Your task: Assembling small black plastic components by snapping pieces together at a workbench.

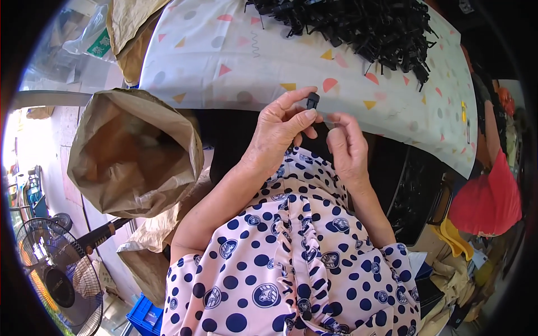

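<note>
A small black plastic part [312, 101] is pinched between the thumb and fingers of my left hand [277, 126], just over the table's near edge. Close beside it on the right, my right hand [350, 144] has its fingers curled in with the thumb against them. Its fingertips almost meet my left thumb; whatever they may pinch is too small or hidden to tell. A large heap of similar-looking black parts [358, 31], some with thin wire-like ends, lies at the far side of the table.
The table [196, 73] has a white cover with coloured shapes. An open brown paper sack [140, 204] stands left of my left arm. Lower left are a standing fan [59, 285] and a blue crate [144, 316]. A red cloth-like thing [487, 201] is at the right.
</note>
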Tool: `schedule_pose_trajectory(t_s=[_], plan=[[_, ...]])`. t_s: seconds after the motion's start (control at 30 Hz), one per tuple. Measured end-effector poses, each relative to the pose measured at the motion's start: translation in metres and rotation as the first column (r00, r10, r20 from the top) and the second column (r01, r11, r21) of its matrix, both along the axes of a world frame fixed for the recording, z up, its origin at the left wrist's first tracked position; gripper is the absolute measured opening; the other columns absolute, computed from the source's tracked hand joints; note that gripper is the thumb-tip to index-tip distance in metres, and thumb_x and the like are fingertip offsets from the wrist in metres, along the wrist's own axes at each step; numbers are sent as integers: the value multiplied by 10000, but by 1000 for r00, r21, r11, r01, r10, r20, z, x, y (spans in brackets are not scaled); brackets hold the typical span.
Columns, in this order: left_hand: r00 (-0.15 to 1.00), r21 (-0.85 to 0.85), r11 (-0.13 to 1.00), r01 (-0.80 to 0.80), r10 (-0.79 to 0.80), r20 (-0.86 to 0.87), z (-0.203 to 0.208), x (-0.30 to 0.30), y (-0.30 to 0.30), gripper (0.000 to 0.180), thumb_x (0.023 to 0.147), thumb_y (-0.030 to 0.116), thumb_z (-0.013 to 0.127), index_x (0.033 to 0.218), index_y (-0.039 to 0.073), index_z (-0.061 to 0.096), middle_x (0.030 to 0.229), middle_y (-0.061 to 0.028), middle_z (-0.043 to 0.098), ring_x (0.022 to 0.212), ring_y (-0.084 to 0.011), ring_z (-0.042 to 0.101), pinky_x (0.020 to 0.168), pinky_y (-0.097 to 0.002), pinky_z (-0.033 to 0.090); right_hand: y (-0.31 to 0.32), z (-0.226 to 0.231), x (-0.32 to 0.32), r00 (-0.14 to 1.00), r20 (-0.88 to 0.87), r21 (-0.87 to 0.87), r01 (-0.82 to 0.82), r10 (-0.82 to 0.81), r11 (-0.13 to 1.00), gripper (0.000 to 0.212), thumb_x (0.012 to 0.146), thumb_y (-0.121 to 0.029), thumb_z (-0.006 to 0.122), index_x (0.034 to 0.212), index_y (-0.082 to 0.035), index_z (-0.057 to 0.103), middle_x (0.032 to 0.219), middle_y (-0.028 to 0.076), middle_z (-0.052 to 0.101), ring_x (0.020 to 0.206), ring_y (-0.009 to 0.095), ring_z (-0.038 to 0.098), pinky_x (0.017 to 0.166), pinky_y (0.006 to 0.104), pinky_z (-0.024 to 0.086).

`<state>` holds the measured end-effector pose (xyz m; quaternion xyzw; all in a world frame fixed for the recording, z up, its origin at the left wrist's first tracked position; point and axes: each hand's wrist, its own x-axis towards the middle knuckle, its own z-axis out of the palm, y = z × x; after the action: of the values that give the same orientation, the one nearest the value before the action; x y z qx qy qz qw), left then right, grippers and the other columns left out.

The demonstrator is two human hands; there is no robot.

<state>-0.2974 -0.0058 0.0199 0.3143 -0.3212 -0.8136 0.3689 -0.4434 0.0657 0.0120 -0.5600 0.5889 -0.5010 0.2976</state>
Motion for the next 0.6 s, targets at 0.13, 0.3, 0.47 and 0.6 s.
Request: schedule_pose_trajectory(t_s=[0.13,0.3,0.47,0.6], plan=[[978,-154,988,25,7,209,0,2,11,369,885,19,601,1250,61,566,888,-42,644,671,-58,567,550,-164,435,-5,16,3,963,269,223,-79,17,972,428,1004,-318,400,1270,11,460,605,-48,397,518,29,341,473,184,238],[944,-404,915,-1,134,301,-7,-1,20,339,856,-27,588,1191,30,598,853,-17,605,691,-62,540,641,-203,481,-3,15,9,883,464,271,-214,67,938,367,997,-232,448,1277,7,440,684,-51,450,566,18,375,497,178,308],[913,-515,857,-8,216,345,-14,-5,22,336,839,-30,602,1171,25,606,871,-50,638,722,-87,564,671,-230,492,-6,14,14,858,514,310,-197,10,930,339,991,-183,459,1267,13,440,722,-37,470,566,22,382,500,176,323],[810,-687,721,94,346,474,-5,-5,20,324,797,-36,605,1109,49,631,878,-104,646,708,-203,624,650,-283,509,-8,4,16,843,538,306,-178,-15,935,325,992,-216,455,1252,-22,460,641,-65,421,527,11,342,468,177,264]])
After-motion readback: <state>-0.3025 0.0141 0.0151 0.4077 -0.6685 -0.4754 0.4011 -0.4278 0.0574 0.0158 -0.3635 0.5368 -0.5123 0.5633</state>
